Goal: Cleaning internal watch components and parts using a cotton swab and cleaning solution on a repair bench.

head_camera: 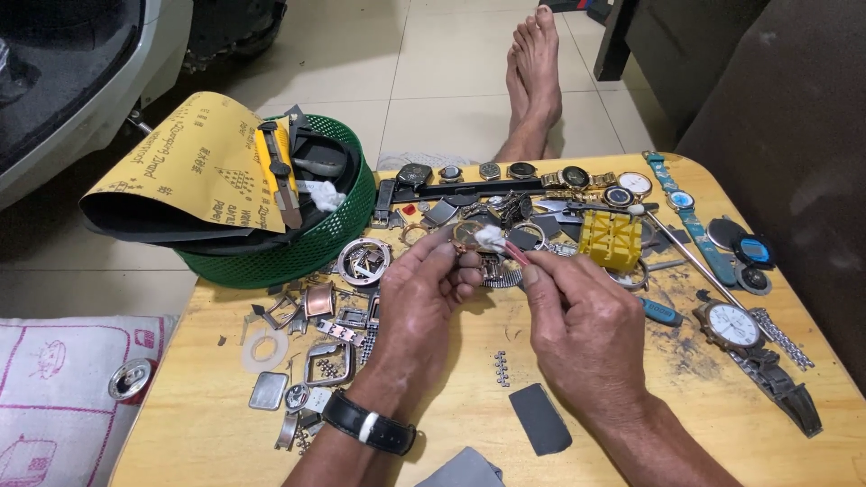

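Observation:
My left hand point(424, 293) pinches a small metal watch part with a piece of bracelet point(499, 271) hanging below it, over the middle of the wooden table point(469, 397). My right hand point(582, 325) grips a thin pink-handled tool point(516, 252) whose tip carries a white wad point(489, 237) pressed against the part. A black strap with a white mark sits on my left wrist point(370, 424).
A green mesh basket point(307, 243) with yellow sandpaper and a utility knife stands at the table's back left. Watches, cases and links lie scattered around, with a yellow block point(611, 239), a steel watch point(732, 326) at right and a dark pad point(539, 419) near me. My bare foot point(534, 77) rests beyond.

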